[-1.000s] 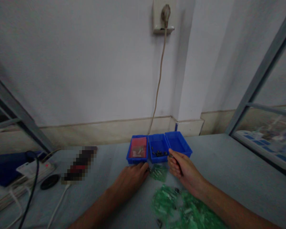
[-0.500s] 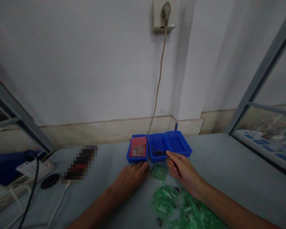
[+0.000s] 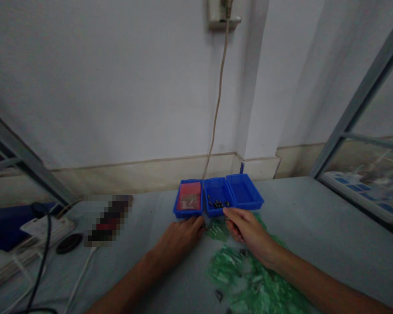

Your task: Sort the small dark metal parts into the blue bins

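My left hand (image 3: 183,234) rests on the table in front of the left blue tray (image 3: 188,214). Its thumb and forefinger are closed at a small metal piece, too tiny to identify. Just right of those fingertips lies a small green plastic bag (image 3: 218,230) with slim metallic pieces in it. My right hand (image 3: 249,231) is curled at the front edge of the middle blue tray (image 3: 218,185), pinching a small dark metallic part that its fingers mostly cover. Several small dark metal parts (image 3: 218,204) lie inside that tray.
Below my right forearm spreads a heap of green plastic bags (image 3: 265,292). A loose metal part (image 3: 218,295) lies left of it. A third blue tray (image 3: 244,192) stands at right. On the left are a blurred-out object (image 3: 108,222), a black disc (image 3: 69,243) and cables.
My right hand has drawn back slightly from the middle tray, leftward towards the small green bag. My left hand stays almost in place. The camera view has tilted down a little.
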Demonstrator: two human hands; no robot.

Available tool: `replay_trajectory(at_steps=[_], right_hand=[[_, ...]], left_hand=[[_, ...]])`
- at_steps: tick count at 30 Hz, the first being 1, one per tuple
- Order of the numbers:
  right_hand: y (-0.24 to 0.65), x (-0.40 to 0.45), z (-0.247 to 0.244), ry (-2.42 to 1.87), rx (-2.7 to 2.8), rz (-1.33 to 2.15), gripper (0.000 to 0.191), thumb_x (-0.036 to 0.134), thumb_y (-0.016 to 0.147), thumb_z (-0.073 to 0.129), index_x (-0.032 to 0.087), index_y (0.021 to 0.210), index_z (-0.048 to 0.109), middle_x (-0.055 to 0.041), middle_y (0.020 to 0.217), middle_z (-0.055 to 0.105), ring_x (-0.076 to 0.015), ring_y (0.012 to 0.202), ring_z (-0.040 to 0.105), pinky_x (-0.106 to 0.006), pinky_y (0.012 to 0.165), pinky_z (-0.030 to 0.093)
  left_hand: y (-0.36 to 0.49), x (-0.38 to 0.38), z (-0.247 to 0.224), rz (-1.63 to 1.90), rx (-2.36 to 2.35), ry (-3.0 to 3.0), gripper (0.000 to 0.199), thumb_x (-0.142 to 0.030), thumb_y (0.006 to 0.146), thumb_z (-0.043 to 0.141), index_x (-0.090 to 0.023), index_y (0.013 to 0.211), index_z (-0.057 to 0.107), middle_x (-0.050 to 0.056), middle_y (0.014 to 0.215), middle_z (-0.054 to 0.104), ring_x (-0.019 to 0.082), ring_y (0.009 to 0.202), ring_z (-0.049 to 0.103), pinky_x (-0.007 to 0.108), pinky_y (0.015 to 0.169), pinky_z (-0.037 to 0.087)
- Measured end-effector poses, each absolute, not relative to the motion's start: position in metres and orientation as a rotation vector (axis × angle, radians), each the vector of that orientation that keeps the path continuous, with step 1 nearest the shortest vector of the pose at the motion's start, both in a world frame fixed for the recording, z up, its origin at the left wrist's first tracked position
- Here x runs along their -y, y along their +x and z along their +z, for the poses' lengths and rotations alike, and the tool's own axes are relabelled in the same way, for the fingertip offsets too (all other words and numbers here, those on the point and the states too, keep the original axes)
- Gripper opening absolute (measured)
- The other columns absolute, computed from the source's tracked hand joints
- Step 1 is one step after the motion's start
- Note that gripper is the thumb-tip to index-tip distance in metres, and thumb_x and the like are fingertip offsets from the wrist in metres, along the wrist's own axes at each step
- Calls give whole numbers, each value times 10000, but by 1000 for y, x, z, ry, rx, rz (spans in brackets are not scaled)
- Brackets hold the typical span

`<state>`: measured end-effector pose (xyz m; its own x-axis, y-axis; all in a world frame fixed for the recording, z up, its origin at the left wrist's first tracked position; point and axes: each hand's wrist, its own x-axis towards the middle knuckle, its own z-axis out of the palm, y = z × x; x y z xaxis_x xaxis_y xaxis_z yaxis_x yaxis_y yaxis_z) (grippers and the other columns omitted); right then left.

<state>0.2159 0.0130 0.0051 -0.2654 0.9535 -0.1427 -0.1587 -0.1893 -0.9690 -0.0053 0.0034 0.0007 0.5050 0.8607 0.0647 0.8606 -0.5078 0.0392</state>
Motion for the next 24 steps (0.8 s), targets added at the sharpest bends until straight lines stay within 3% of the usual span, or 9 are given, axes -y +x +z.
replay_trajectory(at_steps=[6, 18, 24], right_hand=[[218, -16, 6, -954, 1106, 1646, 476, 605, 802, 710, 190, 657, 530, 58, 551, 438, -62, 423, 301, -226, 398, 176], [217, -8, 14, -931, 1484, 1301, 243, 422, 827, 746, 238, 902, 606, 8, 746, 593, -120, 516, 489, -205, 371, 372], [218, -10, 13, -873, 1472, 1425, 257, 412, 809, 768, 227, 905, 618, 16, 653, 596, -131, 513, 510, -205, 386, 377]], left_hand=[[-5, -4, 2, 104, -1554, 2733, 231, -338, 1055, 368, -238, 1176, 537, 63, 1066, 703, 223, 910, 701, 304, 724, 559], [-4, -3, 3, 135, -1553, 2729, 218, -334, 1055, 370, -243, 1154, 542, 43, 1018, 709, 217, 855, 703, 288, 687, 552], [-6, -3, 1, 162, -1538, 2725, 215, -335, 1057, 373, -244, 1162, 536, 46, 1025, 702, 209, 874, 700, 276, 704, 546]])
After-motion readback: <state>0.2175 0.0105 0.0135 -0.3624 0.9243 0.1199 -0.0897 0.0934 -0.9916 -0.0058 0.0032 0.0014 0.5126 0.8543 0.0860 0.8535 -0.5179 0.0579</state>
